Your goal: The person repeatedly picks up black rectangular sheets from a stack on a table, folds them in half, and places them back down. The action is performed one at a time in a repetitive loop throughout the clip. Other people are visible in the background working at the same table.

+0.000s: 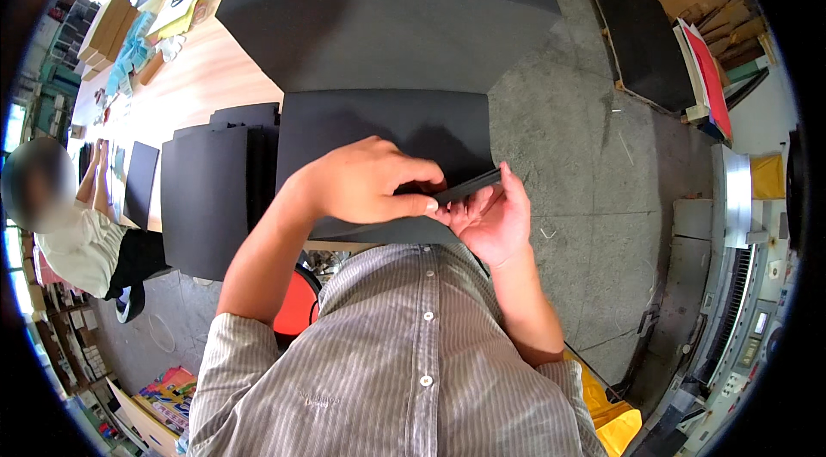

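Note:
A narrow black strip (469,187), perhaps a folded piece of board seen on edge, is held tilted in front of my chest. My left hand (366,184) grips its left part between thumb and bent fingers. Palm up, my right hand (499,229) closes around the other end, with one finger at the tip and the rest curled below. Under both hands lies a flat black sheet (383,117) on the table. The left fingers hide part of the strip, so its full shape cannot be told.
Behind the sheet rises a large black board (387,35). Stacked black sheets (206,190) sit at the left on a pale wooden table (219,70). A co-worker (82,237) is at the far left. A red stool (295,302) is below; a machine (731,311) stands right.

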Tool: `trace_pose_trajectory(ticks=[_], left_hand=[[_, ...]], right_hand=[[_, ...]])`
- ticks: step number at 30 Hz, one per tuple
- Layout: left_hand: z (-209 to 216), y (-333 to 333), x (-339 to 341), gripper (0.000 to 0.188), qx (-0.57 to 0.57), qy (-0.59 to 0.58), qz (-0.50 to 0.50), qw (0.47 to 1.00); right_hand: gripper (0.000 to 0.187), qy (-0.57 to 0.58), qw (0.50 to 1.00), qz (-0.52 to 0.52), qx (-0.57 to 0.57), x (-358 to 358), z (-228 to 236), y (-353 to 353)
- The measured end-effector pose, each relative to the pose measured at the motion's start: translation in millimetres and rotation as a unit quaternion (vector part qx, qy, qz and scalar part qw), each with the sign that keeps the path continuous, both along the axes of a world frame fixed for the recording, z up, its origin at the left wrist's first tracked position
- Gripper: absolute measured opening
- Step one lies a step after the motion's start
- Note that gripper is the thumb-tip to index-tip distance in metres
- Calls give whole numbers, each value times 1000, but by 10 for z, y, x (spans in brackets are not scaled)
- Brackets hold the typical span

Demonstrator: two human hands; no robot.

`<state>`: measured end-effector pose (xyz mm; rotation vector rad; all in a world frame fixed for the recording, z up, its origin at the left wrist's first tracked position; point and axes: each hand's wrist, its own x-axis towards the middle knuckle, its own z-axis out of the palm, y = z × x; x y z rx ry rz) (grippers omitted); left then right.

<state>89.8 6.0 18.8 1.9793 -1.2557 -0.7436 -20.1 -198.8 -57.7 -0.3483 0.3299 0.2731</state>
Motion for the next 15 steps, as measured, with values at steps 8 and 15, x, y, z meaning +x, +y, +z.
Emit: trace_pose_trajectory(ticks=[8, 15], left_hand=[[26, 7, -126, 33, 5, -66, 24, 997], [-100, 50, -80, 40, -36, -52, 18, 998]], right_hand=[[53, -76, 996, 47, 32, -57, -385, -172], [48, 44, 999, -8, 1, -22, -46, -48]])
